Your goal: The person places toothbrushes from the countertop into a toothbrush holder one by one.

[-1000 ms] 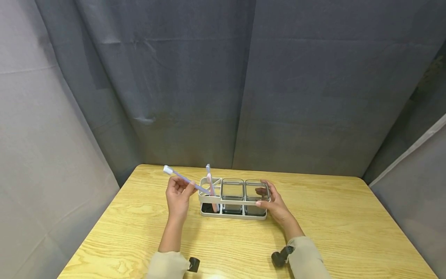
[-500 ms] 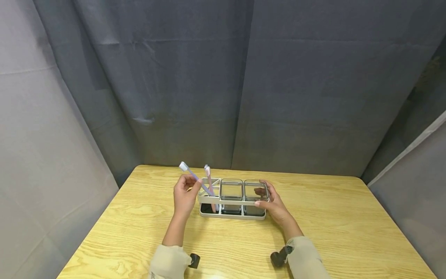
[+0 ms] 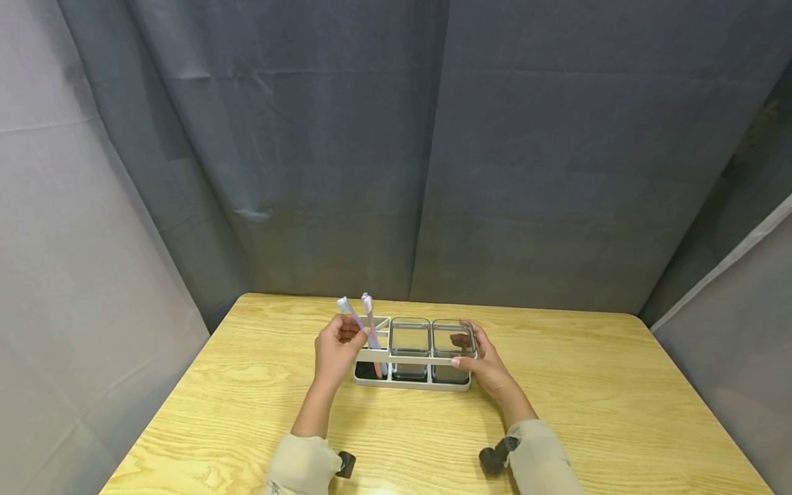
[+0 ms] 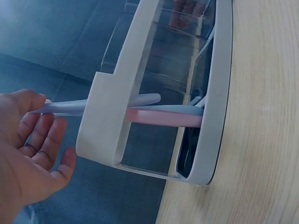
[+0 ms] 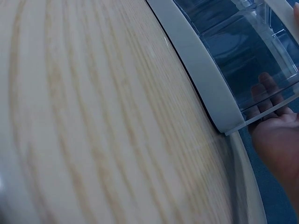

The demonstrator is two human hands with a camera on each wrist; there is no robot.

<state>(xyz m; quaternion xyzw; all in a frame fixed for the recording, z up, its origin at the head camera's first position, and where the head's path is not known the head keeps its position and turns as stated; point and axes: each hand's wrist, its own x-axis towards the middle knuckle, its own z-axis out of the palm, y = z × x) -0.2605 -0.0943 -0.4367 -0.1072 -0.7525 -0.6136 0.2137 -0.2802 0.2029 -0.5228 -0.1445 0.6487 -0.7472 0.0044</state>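
Observation:
My left hand (image 3: pixel 337 349) pinches a lilac toothbrush (image 4: pixel 67 108) between thumb and fingertips, head up and tilted left. Its handle end passes through the top rim of a white toothbrush holder (image 3: pixel 413 386) and hangs above the base in the left wrist view. In the same end section lean a pink toothbrush (image 4: pixel 163 116) and a light blue one (image 4: pixel 180 108), handles on the dark base. Around the holder's right end, my right hand (image 3: pixel 491 368) grips with the thumb in front and fingers behind. Two clear cups (image 3: pixel 411 337) sit in the other sections.
The holder stands on a wood-grain table (image 3: pixel 588 412). Behind the table's far edge hangs a grey curtain (image 3: pixel 322 151), with paler cloth (image 3: pixel 93 275) at the left side. A black wrist camera (image 3: pixel 495 457) sits at the right sleeve.
My left hand has moved right with the lilac toothbrush, which has gone from strongly slanted to more upright, its handle deeper in the holder. My right hand keeps its grip.

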